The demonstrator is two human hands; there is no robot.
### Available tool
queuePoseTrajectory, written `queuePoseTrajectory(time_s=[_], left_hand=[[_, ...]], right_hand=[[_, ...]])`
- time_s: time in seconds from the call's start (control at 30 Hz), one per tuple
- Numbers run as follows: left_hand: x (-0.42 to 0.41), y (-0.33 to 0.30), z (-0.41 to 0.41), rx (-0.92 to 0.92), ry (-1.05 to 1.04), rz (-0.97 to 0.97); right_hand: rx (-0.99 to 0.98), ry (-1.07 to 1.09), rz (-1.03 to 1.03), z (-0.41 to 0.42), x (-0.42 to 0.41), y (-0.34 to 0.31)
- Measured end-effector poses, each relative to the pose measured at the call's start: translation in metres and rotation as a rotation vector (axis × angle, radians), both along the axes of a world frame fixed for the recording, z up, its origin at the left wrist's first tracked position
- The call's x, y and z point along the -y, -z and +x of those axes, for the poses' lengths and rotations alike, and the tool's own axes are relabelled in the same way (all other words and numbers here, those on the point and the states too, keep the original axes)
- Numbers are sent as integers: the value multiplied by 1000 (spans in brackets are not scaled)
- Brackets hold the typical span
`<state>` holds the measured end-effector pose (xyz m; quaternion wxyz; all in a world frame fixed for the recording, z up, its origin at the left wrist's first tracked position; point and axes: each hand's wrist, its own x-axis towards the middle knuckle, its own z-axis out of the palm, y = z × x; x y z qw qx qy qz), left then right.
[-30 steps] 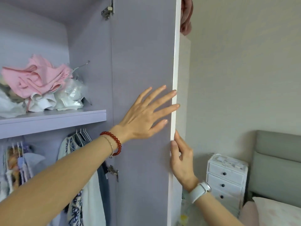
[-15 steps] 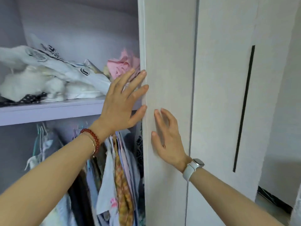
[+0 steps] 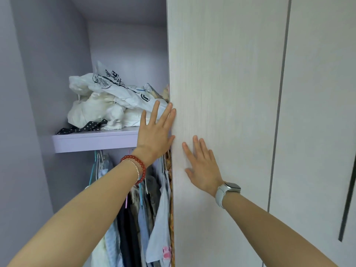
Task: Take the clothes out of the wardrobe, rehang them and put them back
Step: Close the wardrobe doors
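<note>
Matt wood-grain door (image 3: 221, 93), cloth clothes (image 3: 154, 218)

Landmark: pale wardrobe door (image 3: 221, 93). Left hand (image 3: 154, 132) flat at its left edge, fingers straight, red bead bracelet (image 3: 137, 166) on the wrist. Right hand (image 3: 202, 166) flat on the door face, just right of that edge, white watch (image 3: 227, 191) on the wrist. Left of the door: lilac shelf (image 3: 92, 141) with a heap of white clothes (image 3: 102, 105). Hanging clothes (image 3: 146, 218) below the shelf, touching the door edge.
</note>
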<state>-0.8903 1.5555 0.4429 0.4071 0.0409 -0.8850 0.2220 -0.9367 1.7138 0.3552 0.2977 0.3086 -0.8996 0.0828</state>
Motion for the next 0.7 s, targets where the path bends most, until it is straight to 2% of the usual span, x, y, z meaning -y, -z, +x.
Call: queuePoseTrajectory(time_s=[0.1, 0.17, 0.23, 0.3, 0.47, 0.7], left_hand=[[-1, -9, 1, 77, -54, -13], [1, -15, 11, 98, -98, -49], [9, -17, 28, 62, -125, -4], [22, -18, 52, -15, -120, 56], [52, -14, 130, -235, -86, 99], [75, 13, 265, -387, -318, 69]], right_hand=[[22, 24, -4, 1, 6, -13], [-37, 19, -11, 5, 9, -19], [-123, -40, -14, 11, 13, -19], [-157, -143, -56, 21, 23, -18], [-228, -510, -340, 66, 73, -22], [-91, -953, -427, 154, 149, -11]])
